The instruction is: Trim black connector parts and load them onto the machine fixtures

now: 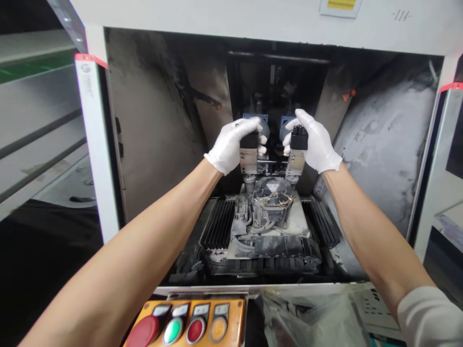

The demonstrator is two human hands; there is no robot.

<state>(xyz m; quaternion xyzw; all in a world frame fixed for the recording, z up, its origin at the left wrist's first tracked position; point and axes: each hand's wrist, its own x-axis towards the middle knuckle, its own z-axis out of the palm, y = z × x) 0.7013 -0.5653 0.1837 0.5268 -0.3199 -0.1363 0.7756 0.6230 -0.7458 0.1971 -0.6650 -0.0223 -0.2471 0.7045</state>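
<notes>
Both my hands wear white gloves and reach into a machine's dusty chamber. My left hand (240,140) is wrapped round the top of a left block (249,159), metal below and black above. Opposite it, my right hand (315,140) grips a similar right block (296,161) from its outer side, with dark round tips showing at its top. A thin rod joins the area between the blocks. Both blocks stand upright above a dusty mechanism (273,202). Behind the fingers are two blue-edged parts, partly hidden.
An orange control panel (231,332) with red, green and yellow buttons sits at the front left. Beside it lies clear plastic (314,318). Black bellows (219,224) flank the mechanism. White posts (96,144) frame the opening.
</notes>
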